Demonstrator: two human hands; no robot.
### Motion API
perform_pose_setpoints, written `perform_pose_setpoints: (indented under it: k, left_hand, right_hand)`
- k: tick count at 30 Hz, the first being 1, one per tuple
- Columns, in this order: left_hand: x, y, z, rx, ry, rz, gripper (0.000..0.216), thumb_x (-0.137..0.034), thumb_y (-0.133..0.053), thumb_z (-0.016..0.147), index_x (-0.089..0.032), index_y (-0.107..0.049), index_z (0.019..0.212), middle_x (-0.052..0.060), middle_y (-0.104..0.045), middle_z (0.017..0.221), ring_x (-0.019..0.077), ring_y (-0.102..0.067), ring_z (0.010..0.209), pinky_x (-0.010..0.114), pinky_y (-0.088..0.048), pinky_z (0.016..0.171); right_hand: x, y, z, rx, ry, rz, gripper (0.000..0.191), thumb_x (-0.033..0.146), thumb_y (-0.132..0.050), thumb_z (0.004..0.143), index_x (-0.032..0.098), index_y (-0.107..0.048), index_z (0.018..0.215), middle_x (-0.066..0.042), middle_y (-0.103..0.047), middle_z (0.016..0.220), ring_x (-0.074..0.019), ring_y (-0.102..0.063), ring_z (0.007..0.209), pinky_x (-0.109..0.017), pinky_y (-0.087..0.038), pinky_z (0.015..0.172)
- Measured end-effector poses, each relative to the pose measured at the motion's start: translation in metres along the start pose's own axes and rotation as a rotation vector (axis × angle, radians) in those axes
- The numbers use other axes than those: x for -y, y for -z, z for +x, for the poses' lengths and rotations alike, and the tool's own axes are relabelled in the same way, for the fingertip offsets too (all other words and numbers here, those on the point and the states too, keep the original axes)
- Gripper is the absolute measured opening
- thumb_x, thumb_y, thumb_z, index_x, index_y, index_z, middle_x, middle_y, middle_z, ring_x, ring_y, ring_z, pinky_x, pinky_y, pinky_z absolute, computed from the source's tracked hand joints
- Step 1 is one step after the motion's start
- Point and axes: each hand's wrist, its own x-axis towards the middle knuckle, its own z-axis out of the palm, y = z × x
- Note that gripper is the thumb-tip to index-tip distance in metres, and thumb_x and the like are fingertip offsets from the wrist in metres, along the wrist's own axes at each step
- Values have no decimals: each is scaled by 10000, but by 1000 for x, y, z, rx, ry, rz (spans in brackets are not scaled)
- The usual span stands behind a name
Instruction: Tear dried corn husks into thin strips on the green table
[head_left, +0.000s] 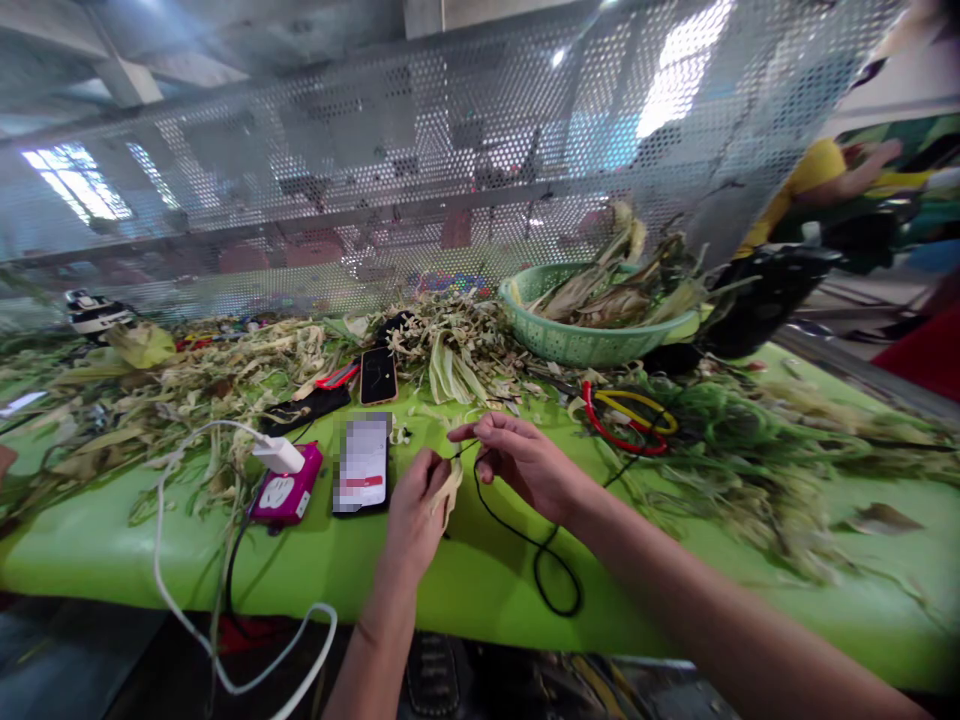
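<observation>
Between the fingers of my left hand is a pale strip of corn husk, its loose end hanging down. My right hand is just to its right, fingers pinched on a black cord. A short dark stretch of the cord reaches across to the husk at my left fingertips. From my right hand the cord drops to the green tabletop and curls in a loop. Left of my hands lies a phone with its screen lit.
A magenta power strip with a white charger stands at left. Behind are a dark phone, heaps of dried husk and a green basket of husks. Red-handled scissors lie right. Another person is at far right.
</observation>
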Motion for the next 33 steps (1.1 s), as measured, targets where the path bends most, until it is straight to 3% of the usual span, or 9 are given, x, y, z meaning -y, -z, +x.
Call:
perform_pose_setpoints:
  k: [4, 8, 12, 16, 21, 24, 28, 33]
  left_hand:
    - [-6, 2, -5, 44, -22, 63, 259, -400, -493, 844, -207, -462, 673, -26, -451, 590, 125, -409, 565, 251, -311, 550]
    - [-11, 1, -11, -64, -127, 247, 230, -302, -479, 844, -211, -407, 645, -23, -422, 590, 130, -384, 585, 257, -285, 563]
    - [-11, -2, -11, -144, -138, 373, 233, -254, -495, 823, -212, -389, 621, -29, -406, 569, 124, -367, 554, 261, -261, 551]
    - [-10, 1, -9, -132, -110, 248, 248, -342, -504, 841, -207, -432, 646, -24, -449, 594, 120, -419, 584, 240, -321, 579]
    - [-12, 1, -5, -77, 83, -130, 327, -512, -572, 772, -191, -511, 742, -16, -546, 630, 105, -504, 554, 214, -376, 546]
    - [-13, -1, -3, -79, 137, -266, 360, -506, -659, 694, -183, -503, 727, -32, -549, 587, 86, -500, 495, 195, -358, 498]
    - [-12, 0, -1, -58, 108, -216, 357, -426, -729, 641, -176, -483, 708, -20, -596, 630, 95, -536, 544, 197, -381, 517]
    - [-8, -1, 0, -92, 29, -64, 305, -348, -734, 635, -172, -499, 717, -1, -615, 684, 118, -566, 617, 230, -422, 587]
  right_hand:
    - [-6, -1, 2, 10, -26, 88, 228, 366, -630, 781, 185, -493, 771, -6, -621, 757, -108, -581, 583, -246, -445, 588]
    - [-11, -4, 3, -13, 12, 16, 246, 358, -645, 775, 169, -497, 724, 21, -556, 672, -82, -521, 535, -226, -417, 564]
    - [-11, -7, 2, -28, 13, -36, 281, 375, -665, 754, 171, -485, 685, 35, -516, 630, -72, -465, 501, -214, -373, 508]
    - [-8, -3, 2, -21, -2, -77, 280, 385, -655, 758, 160, -508, 679, 22, -542, 636, -72, -458, 510, -207, -358, 497]
    - [-3, 7, 3, -107, -29, -166, 204, 323, -664, 718, 142, -570, 733, -29, -648, 810, -57, -473, 498, -206, -370, 497]
    - [-2, 8, 4, -118, -69, -226, 189, 314, -648, 713, 141, -573, 710, -13, -636, 734, -49, -451, 455, -191, -325, 441]
    - [-9, 7, 7, -69, -121, -358, 277, 391, -633, 730, 158, -526, 624, 43, -515, 536, -53, -401, 401, -183, -272, 383]
    - [-24, 8, 13, -68, -57, -520, 286, 434, -626, 711, 177, -516, 649, 60, -497, 537, -65, -414, 379, -197, -310, 362]
